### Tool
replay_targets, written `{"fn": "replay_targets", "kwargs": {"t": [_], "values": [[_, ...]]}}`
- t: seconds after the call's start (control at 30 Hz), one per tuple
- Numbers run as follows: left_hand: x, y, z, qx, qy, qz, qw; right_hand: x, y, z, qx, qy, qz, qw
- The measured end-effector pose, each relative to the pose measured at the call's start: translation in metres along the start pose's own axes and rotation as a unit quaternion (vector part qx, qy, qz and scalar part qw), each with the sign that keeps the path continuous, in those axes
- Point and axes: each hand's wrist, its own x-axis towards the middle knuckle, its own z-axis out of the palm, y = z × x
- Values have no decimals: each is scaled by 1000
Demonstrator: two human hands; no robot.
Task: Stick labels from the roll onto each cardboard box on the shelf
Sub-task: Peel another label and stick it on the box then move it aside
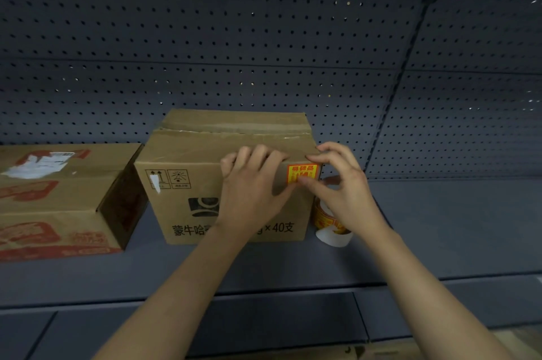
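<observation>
Shelving of dark grey metal (440,227) with a pegboard back (264,37) carries 2 cardboard boxes side by side. The red-printed box (58,198) on the left shows blurred red lettering and a torn white sticker, none of it readable. The Mengniu box (181,160) in the middle is stiff corrugated board, taped shut and probably light enough to slide, so it wants bracing at the top edge. Its front reads "蒙牛哈", then a stretch hidden by the forearm, then "×40支", below 2 handling pictograms. The left hand (252,180) braces it, palm on the front and fingers hooked over the top edge. The label roll (321,217) stands just right of this box, half hidden. It looks light and prone to rolling, and is best held by its core. The orange label (303,173), thin and limp, sits at the front's upper right corner, and its top line seems to read "易碎品". The right hand (343,186) grips nothing: its thumb lies flat on the label and its fingers arch to the box corner.
</observation>
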Motion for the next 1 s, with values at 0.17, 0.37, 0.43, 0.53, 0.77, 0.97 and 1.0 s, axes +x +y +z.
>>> {"fn": "replay_targets", "kwargs": {"t": [0.17,0.37,0.43,0.53,0.77,0.97,1.0], "values": [[2,2,0,-11,10,-14,1000,7,2,5,-49,41,-11,998],[2,2,2,-10,14,-21,1000,9,0,7,-36,44,10,998],[2,0,-2,-19,2,-8,1000,7,-4,6,-19,41,17,999],[-2,-9,-14,-3,-22,22,1000,1,-15,6,30,37,56,997],[-38,-68,-51,7,15,-137,991,-12,-20,16,156,72,135,976],[-76,-114,-65,-111,81,-339,931,-21,-11,36,203,40,235,950],[-80,-120,-63,-151,66,-363,917,-22,-9,40,227,33,233,945]]}}
